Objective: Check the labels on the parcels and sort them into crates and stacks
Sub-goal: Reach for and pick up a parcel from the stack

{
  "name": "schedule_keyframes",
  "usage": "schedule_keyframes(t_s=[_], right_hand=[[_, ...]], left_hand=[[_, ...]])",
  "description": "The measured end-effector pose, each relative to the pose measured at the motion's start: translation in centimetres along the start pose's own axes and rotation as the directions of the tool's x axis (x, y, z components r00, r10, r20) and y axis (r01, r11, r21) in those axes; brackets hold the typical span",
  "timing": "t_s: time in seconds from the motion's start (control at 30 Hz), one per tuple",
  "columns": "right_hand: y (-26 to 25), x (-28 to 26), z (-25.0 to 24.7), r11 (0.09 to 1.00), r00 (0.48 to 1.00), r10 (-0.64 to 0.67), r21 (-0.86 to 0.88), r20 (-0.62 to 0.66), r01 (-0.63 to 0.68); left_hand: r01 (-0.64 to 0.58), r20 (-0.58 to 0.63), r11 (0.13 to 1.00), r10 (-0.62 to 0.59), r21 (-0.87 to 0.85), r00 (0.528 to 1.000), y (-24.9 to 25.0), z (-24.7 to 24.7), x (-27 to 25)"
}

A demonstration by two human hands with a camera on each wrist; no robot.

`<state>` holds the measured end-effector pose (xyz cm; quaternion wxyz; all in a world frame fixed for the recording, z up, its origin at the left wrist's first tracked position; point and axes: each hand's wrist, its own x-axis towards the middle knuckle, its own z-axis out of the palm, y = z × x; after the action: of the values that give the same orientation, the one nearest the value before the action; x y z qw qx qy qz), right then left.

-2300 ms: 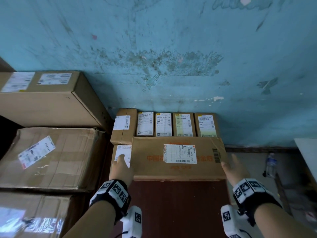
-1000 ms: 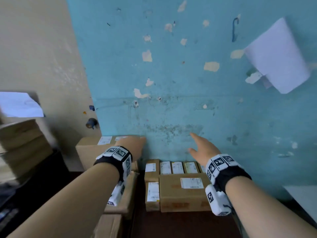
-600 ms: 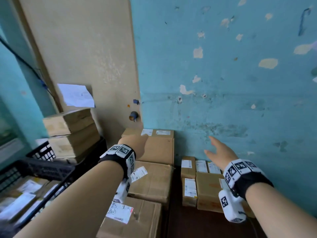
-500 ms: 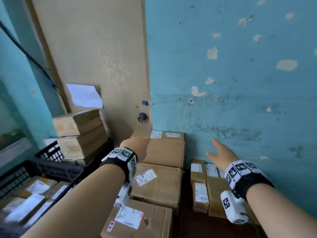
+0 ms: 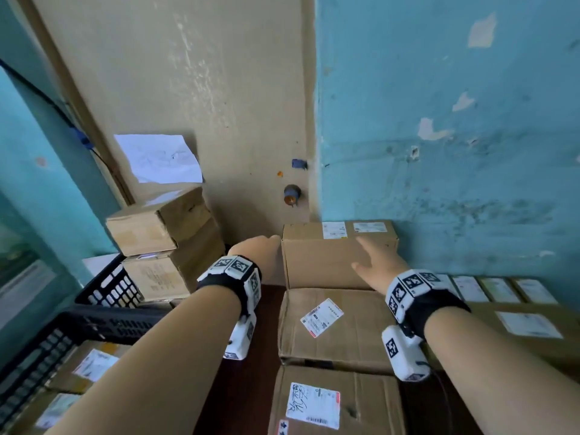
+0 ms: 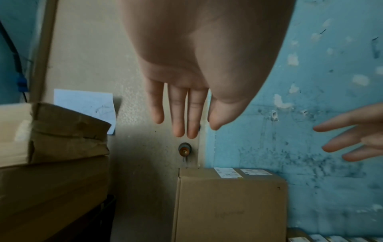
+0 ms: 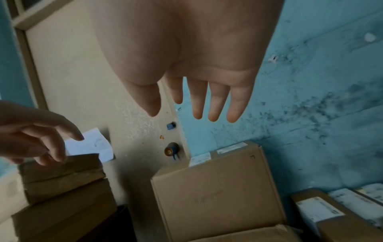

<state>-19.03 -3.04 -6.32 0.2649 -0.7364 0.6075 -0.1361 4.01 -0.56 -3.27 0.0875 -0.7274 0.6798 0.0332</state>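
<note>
A plain cardboard carton (image 5: 323, 265) with two white labels on top stands against the blue wall, topping a stack of labelled cartons (image 5: 332, 328). My left hand (image 5: 262, 248) reaches toward the carton's upper left corner, fingers straight and holding nothing. My right hand (image 5: 373, 259) hovers in front of the carton's right half, fingers spread and empty. In the left wrist view the left hand (image 6: 186, 129) hangs in the air above the carton (image 6: 228, 204). The right wrist view shows the right hand (image 7: 196, 113) likewise clear of the carton (image 7: 215, 188).
A black plastic crate (image 5: 106, 299) at the left holds labelled parcels, with stacked brown boxes (image 5: 163, 224) behind it. A row of small labelled parcels (image 5: 489, 288) and a wide box (image 5: 533, 331) lie at the right. A beige door with a knob (image 5: 292, 194) stands behind.
Both hands left the wide box at the right and rose. The view swung left, and the hands now reach toward the top carton of the left stack.
</note>
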Motion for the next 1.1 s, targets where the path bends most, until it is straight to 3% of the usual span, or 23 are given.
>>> schedule_keyframes(t_s=[0.2, 0.5, 0.6, 0.77, 0.93, 1.1], right_hand=[[2.4, 0.8, 0.5, 0.988, 0.991, 0.132, -0.082, 0.008, -0.131], [6.7, 1.2, 5.7, 0.943, 0.943, 0.281, -0.231, 0.176, -0.238], [8.9, 0.6, 7.8, 0.911, 0.9, 0.354, -0.309, 0.253, -0.272], [12.4, 0.1, 11.9, 0.853, 0.802, 0.46, -0.442, 0.381, -0.279], [15.7, -0.2, 16.7, 0.783, 0.702, 0.597, -0.473, 0.388, -0.404], [16.9, -0.7, 20.0, 0.7, 0.65, 0.707, -0.406, 0.279, -0.587]], left_hand=[[-0.073, 0.072, 0.995, 0.078, -0.072, 0.994, 0.2, 3.5, 3.5], [0.024, 0.193, 0.967, 0.027, -0.255, 0.981, 0.3, 12.6, 4.2], [0.08, 0.261, 0.96, -0.009, -0.266, 0.965, 0.3, 16.4, 3.4], [0.157, 0.433, 0.96, -0.042, -0.233, 0.9, 0.8, 22.7, 2.1], [0.229, 0.543, 0.948, -0.076, -0.221, 0.837, 1.6, 27.7, 1.5], [0.312, 0.622, 0.929, -0.127, -0.197, 0.772, 2.5, 31.8, 1.1]])
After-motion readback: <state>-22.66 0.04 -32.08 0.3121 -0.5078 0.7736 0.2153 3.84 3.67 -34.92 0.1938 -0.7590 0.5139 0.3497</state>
